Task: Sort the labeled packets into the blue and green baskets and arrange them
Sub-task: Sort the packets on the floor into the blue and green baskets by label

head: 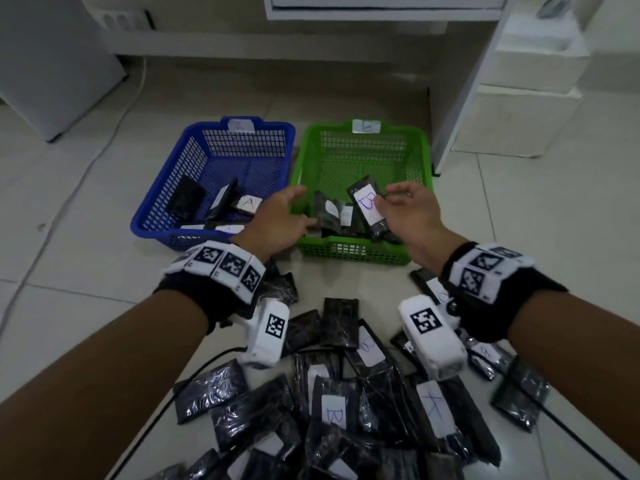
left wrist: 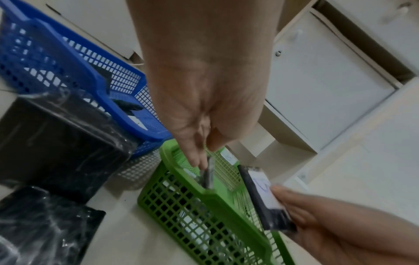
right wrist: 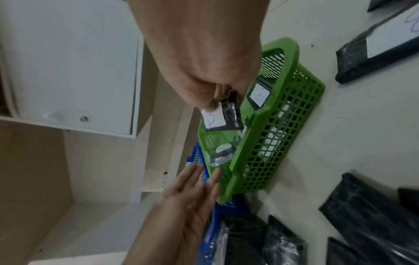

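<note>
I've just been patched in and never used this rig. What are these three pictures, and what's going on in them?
No robot here: a person's two bare hands, each wrist wearing a camera. The large picture comes from a head camera looking down; the other two look along each hand. On the floor stand a blue basket tagged A and a green basket tagged B, each with some packets inside, and a pile of black packets nearer the person. The right hand pinches a B packet over the green basket. The left hand is open, fingers against packets in that basket.
</note>
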Demonstrator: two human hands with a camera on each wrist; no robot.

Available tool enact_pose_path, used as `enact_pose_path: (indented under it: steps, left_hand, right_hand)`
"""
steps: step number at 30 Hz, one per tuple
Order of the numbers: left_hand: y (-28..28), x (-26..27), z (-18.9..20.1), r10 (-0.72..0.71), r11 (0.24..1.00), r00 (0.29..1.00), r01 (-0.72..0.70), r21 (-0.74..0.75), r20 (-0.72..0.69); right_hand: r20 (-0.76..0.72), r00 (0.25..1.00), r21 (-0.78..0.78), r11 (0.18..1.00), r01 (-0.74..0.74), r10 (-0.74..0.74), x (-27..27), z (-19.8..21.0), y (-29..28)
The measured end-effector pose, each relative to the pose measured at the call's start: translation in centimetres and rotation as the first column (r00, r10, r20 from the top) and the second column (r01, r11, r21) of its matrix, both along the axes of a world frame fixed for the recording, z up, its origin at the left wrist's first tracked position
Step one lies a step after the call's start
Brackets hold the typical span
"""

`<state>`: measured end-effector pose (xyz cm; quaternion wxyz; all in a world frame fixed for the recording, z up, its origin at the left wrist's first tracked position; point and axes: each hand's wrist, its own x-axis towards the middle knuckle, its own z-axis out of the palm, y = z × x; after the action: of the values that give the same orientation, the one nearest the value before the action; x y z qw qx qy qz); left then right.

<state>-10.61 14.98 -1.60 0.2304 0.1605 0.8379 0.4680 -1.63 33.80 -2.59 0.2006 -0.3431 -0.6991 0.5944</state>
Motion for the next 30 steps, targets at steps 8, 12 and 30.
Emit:
enact_pose_path:
  steps: [8,12,30]
  left_hand:
    - [-4.6,2.2,-1.4,-0.024,0.994,0.772,-0.049,-0.096,-0.636]
    - [-7.6,2.4,-2.3,-0.179,0.933,0.73,-0.088,-0.35,-0.66]
    - [-9.9,3.5,-3.9,-0.29,0.77,0.799,-0.132,-0.625,-0.527]
  right_hand:
    - [0.179,0.955,0.312,0.906,-0.285,0.239,-0.5,-1.6,0.1]
    - [0.244,0.943,0.422,0.85,-0.314,0.227,-0.6,-1.0,0.4]
    - [0.831,0.272,0.468,-0.346,-0.813,0.486,-0.5,3.8,-6.1]
